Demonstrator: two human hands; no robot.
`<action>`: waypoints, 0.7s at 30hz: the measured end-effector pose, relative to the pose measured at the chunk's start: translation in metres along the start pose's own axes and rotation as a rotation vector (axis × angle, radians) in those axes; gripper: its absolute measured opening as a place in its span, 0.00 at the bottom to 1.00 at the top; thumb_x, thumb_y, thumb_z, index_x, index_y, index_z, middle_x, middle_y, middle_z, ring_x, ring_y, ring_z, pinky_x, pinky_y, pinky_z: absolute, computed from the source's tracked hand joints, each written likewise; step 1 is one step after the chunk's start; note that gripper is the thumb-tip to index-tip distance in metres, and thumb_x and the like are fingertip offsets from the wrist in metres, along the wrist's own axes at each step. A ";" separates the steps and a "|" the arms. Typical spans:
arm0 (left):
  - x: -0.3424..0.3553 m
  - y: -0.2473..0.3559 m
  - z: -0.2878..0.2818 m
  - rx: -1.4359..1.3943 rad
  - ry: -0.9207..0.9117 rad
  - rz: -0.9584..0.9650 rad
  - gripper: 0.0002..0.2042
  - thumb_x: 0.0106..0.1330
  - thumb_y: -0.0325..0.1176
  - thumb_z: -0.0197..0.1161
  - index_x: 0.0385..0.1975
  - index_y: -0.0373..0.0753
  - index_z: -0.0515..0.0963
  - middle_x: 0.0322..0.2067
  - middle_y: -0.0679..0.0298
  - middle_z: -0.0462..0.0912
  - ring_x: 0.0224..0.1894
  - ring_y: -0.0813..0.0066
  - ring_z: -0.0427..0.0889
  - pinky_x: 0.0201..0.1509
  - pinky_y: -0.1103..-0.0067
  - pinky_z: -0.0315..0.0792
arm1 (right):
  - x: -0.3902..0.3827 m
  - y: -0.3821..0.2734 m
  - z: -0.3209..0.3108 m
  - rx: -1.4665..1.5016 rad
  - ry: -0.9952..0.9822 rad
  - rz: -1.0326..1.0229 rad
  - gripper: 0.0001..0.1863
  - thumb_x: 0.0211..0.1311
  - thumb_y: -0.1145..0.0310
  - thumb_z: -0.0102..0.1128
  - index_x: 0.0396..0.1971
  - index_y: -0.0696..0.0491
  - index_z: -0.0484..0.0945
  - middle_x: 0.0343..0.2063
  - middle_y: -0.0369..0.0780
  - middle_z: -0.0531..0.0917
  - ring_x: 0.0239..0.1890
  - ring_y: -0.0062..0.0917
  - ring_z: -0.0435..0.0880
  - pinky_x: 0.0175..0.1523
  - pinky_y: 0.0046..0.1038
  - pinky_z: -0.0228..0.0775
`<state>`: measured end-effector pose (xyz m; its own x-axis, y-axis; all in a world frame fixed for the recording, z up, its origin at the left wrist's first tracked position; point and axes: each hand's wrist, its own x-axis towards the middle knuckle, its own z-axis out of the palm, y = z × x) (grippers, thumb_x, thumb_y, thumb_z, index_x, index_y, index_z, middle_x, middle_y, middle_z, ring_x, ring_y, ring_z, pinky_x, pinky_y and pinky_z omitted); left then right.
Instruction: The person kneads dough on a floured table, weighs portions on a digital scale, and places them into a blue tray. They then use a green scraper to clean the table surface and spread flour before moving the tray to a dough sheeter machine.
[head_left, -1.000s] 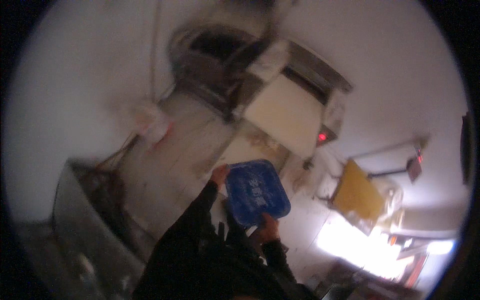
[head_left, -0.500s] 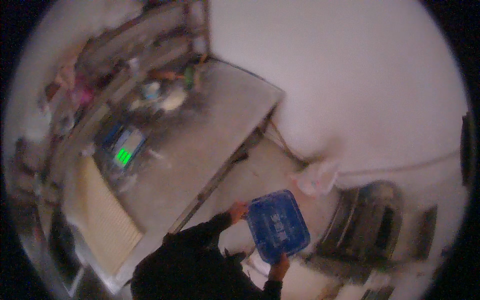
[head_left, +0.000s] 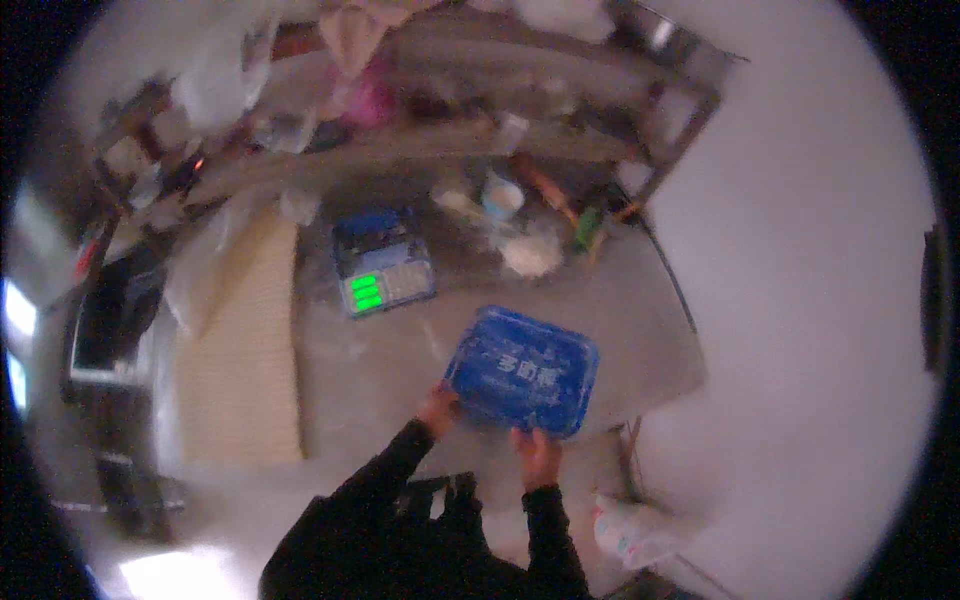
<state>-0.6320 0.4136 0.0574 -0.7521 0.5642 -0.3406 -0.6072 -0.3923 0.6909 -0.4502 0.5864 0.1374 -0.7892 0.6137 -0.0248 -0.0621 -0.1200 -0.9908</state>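
Observation:
Between my two hands is a blue plastic box (head_left: 525,370), rectangular with rounded corners, its flat lid up and marked with white print and pale dust. How deep it is stays hidden. My left hand (head_left: 438,408) grips its near left corner. At the near right edge, my right hand (head_left: 540,458) holds it with fingers over the rim. The box is over the front part of a grey table (head_left: 380,390); I cannot tell whether it touches the top. Beyond it to the left sits a digital scale (head_left: 385,270) with a lit green display.
A cream ribbed mat (head_left: 240,370) covers the table's left side. Farther back lie a cup (head_left: 502,196), a pale heap (head_left: 530,255) and a green item (head_left: 588,230). A cluttered shelf (head_left: 430,145) runs along the back. A plastic bag (head_left: 630,530) is low on the right.
My view has swung left toward the table. Both hands have carried the blue box from beside the table to over its front part, and the box has turned.

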 end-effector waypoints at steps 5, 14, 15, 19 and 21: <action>0.009 0.098 0.025 -0.382 -0.111 -0.033 0.17 0.63 0.40 0.53 0.50 0.41 0.67 0.46 0.63 0.74 0.47 0.66 0.72 0.50 0.69 0.69 | 0.125 -0.026 0.069 0.364 -0.100 0.433 0.09 0.60 0.69 0.48 0.29 0.59 0.73 0.33 0.46 0.82 0.36 0.30 0.82 0.41 0.27 0.74; 0.082 0.097 -0.117 0.249 0.179 0.539 0.15 0.64 0.40 0.51 0.44 0.39 0.70 0.45 0.56 0.74 0.47 0.55 0.72 0.51 0.63 0.68 | 0.274 0.000 0.263 0.472 -0.565 0.573 0.13 0.60 0.66 0.47 0.37 0.62 0.71 0.36 0.47 0.80 0.38 0.30 0.81 0.40 0.28 0.74; 0.098 0.101 -0.114 0.279 0.160 0.563 0.14 0.63 0.39 0.51 0.43 0.39 0.70 0.45 0.56 0.74 0.46 0.54 0.72 0.51 0.63 0.68 | 0.291 0.006 0.276 0.505 -0.566 0.582 0.14 0.61 0.66 0.46 0.37 0.62 0.71 0.36 0.47 0.81 0.38 0.30 0.81 0.39 0.28 0.74; 0.123 0.097 -0.091 0.406 0.207 0.491 0.11 0.64 0.36 0.51 0.41 0.38 0.72 0.41 0.59 0.76 0.43 0.65 0.74 0.45 0.72 0.70 | 0.308 0.017 0.296 0.489 -0.640 0.487 0.14 0.62 0.65 0.46 0.38 0.60 0.71 0.36 0.46 0.81 0.37 0.30 0.82 0.39 0.28 0.75; 0.146 0.098 -0.071 1.233 0.181 0.608 0.11 0.65 0.36 0.51 0.41 0.37 0.72 0.40 0.61 0.76 0.43 0.72 0.74 0.44 0.77 0.70 | 0.330 0.026 0.284 0.380 -0.665 0.472 0.16 0.62 0.63 0.47 0.40 0.60 0.71 0.36 0.46 0.81 0.37 0.30 0.82 0.39 0.29 0.75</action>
<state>-0.8196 0.4057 0.0303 -0.8939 0.4000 0.2024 0.3696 0.4020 0.8377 -0.8856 0.5645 0.1416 -0.9670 -0.1292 -0.2194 0.2536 -0.5673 -0.7835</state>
